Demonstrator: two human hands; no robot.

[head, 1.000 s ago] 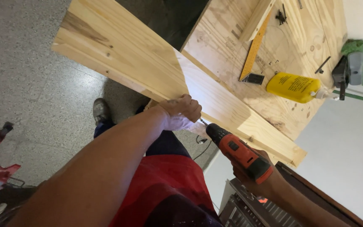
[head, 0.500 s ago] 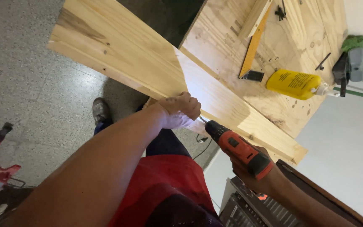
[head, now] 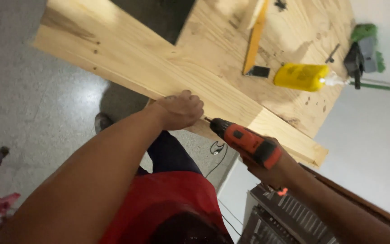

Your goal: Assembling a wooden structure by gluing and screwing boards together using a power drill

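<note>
Speckled grey floor (head: 46,117) lay below a plywood bench (head: 303,40). Left hand (head: 179,110) gripped the pine board (head: 136,68); right hand (head: 274,169) clasped the red drill (head: 244,141).

1. A single view, from a camera worn on the person's head, looking steeply down past the chest and both forearms.
2. It sits close: the arms fill the lower frame, the floor (head: 32,113) lies at left.
3. The frame is tilted, so the plywood worktop (head: 303,40) slants across the upper right.
4. No second view overlaps it.
</note>
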